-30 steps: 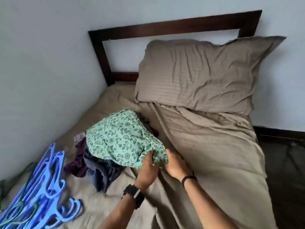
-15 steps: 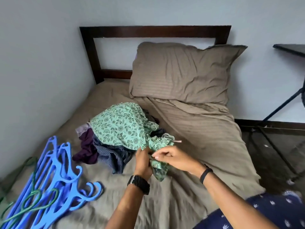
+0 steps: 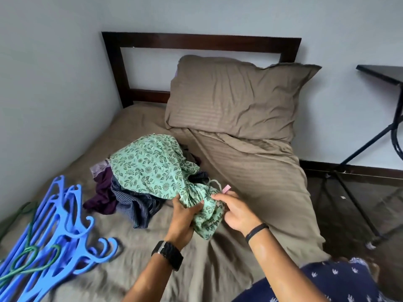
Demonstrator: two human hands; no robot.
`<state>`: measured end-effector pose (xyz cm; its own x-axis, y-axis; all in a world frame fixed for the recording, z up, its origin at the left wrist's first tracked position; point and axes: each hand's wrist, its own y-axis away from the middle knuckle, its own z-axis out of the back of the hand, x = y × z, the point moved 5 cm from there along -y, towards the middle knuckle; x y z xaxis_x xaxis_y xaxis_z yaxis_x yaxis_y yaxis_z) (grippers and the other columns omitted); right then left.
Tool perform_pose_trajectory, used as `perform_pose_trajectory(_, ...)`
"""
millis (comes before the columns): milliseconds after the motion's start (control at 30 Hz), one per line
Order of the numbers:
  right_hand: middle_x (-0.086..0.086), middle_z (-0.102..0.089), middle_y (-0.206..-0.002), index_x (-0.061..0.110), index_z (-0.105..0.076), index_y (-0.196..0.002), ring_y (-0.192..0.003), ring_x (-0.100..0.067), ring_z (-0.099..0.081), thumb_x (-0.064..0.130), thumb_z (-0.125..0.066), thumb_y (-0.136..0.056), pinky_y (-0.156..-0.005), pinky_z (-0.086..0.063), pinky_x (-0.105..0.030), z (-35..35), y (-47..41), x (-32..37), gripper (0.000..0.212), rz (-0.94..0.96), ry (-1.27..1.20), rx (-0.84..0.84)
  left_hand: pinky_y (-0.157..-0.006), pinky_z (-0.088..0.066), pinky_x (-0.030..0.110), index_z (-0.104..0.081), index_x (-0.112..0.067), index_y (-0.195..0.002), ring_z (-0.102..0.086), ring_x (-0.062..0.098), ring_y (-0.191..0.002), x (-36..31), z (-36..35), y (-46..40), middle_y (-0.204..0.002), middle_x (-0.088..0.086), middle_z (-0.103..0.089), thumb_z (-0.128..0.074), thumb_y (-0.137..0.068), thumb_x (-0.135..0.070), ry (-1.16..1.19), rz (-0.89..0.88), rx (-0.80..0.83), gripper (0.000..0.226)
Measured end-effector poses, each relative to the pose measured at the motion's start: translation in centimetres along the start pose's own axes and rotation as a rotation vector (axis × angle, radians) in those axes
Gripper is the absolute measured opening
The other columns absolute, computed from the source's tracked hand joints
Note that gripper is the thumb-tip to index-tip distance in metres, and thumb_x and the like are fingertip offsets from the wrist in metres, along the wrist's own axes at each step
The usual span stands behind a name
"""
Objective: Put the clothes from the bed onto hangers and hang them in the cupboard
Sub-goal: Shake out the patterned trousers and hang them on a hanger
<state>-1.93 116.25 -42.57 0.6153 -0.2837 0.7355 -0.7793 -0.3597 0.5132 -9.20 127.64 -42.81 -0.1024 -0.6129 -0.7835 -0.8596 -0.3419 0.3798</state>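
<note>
Green garment (image 3: 150, 171) in both hands, bed (image 3: 261, 182) R side free

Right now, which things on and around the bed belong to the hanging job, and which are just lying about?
For the job:
green floral garment, gripped by left hand and right hand
striped garment
purple garment
blue hangers
green hanger

Lying about:
pillow
folding table

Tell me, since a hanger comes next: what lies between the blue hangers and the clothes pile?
Only bare brown sheet separates blue hangers from clothes pile, head view.
</note>
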Motion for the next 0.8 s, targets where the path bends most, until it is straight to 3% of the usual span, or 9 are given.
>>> perform_pose_trajectory(133,-0.015,-0.054,-0.083,0.009,-0.047,-0.084,-0.081,-0.026,-0.055,-0.022,-0.063,-0.069,-0.079,-0.044,-0.038,2.0,0.4,2.3,0.038,0.171,0.059,-0.058,-0.104,-0.035,0.045,-0.012,-0.017,-0.148,-0.038,0.037,-0.118,-1.6,-1.0,0.7,-0.133,0.024,-0.034,-0.087,-0.059,-0.008,-0.813,-0.374,-0.254,0.117)
perform_pose_trajectory(200,-0.013,-0.052,-0.090,0.010,-0.046,-0.087,-0.085,-0.024,-0.054,-0.023,-0.063,-0.069,-0.072,-0.045,-0.032,2.5,1.2,4.3,0.041,0.307,0.107,-0.035,-0.106,-0.031,0.040,-0.028,-0.016,-0.145,-0.034,0.028,-0.120,-3.2,-3.6,1.6,-0.132,0.014,-0.034,-0.078,-0.071,-0.008,-1.047,-0.676,-0.237,0.091)
perform_pose_trajectory(300,-0.012,-0.055,-0.092,0.010,-0.047,-0.092,-0.080,-0.019,-0.058,-0.024,-0.063,-0.070,-0.064,-0.050,-0.022,3.0,2.4,7.5,0.044,0.484,0.131,-0.042,-0.101,-0.039,0.040,-0.056,-0.015,-0.124,-0.044,0.019,-0.115,-4.8,-8.2,2.2,-0.121,0.004,-0.049,-0.064,-0.085,-0.022,-1.237,-0.973,-0.007,0.040)
perform_pose_trajectory(367,-0.010,-0.057,-0.088,0.009,-0.046,-0.097,-0.071,-0.014,-0.060,-0.023,-0.063,-0.071,-0.058,-0.050,-0.018,3.8,3.4,9.7,0.045,0.533,0.098,-0.124,-0.097,-0.041,0.034,-0.056,-0.018,-0.122,-0.048,0.017,-0.110,-4.4,-10.7,2.4,-0.114,-0.001,-0.051,-0.060,-0.083,-0.043,-1.362,-0.990,0.116,0.046)
perform_pose_trajectory(433,-0.010,-0.055,-0.086,0.011,-0.046,-0.099,-0.067,-0.016,-0.059,-0.020,-0.066,-0.072,-0.058,-0.051,-0.023,4.7,4.5,11.7,0.045,0.543,0.051,-0.197,-0.098,-0.042,0.033,-0.044,-0.023,-0.131,-0.047,0.017,-0.110,-3.5,-12.8,2.7,-0.117,-0.002,-0.048,-0.051,-0.072,-0.067,-1.454,-0.965,0.164,0.074)
perform_pose_trajectory(533,-0.007,-0.052,-0.085,0.012,-0.047,-0.096,-0.062,-0.015,-0.056,-0.015,-0.069,-0.073,-0.054,-0.050,-0.021,6.3,6.1,14.6,0.042,0.583,0.018,-0.278,-0.101,-0.040,0.034,-0.017,-0.029,-0.145,-0.044,0.018,-0.115,-1.6,-15.2,2.2,-0.129,-0.003,-0.041,-0.051,-0.062,-0.073,-1.587,-0.922,0.187,0.101)
perform_pose_trajectory(600,-0.005,-0.051,-0.085,0.010,-0.047,-0.098,-0.065,-0.015,-0.056,-0.012,-0.071,-0.073,-0.058,-0.049,-0.019,7.3,7.0,16.3,0.041,0.646,0.005,-0.300,-0.092,-0.046,0.036,-0.016,-0.029,-0.144,-0.052,0.022,-0.106,-1.2,-17.1,2.3,-0.125,0.000,-0.050,-0.053,-0.067,-0.056,-1.548,-1.075,0.184,0.090)
perform_pose_trajectory(700,-0.012,-0.053,-0.092,0.013,-0.051,-0.097,-0.082,-0.021,-0.058,-0.003,-0.072,-0.077,-0.076,-0.048,-0.034,8.6,7.9,18.2,0.034,0.679,0.064,-0.264,-0.070,-0.049,0.033,-0.033,-0.026,-0.130,-0.061,0.022,-0.085,-2.1,-19.7,2.9,-0.098,0.002,-0.066,-0.049,-0.071,-0.041,-1.357,-1.196,0.261,0.063)
perform_pose_trajectory(800,-0.007,-0.057,-0.090,0.010,-0.055,-0.102,-0.080,-0.014,-0.059,0.004,-0.060,-0.090,-0.065,-0.049,-0.025,8.9,9.1,19.7,0.014,0.614,0.111,-0.110,-0.074,-0.050,0.034,-0.042,-0.032,-0.108,-0.065,0.019,-0.091,-4.2,-21.7,2.8,-0.094,-0.005,-0.070,-0.057,-0.081,-0.052,-1.225,-0.955,0.489,0.036)
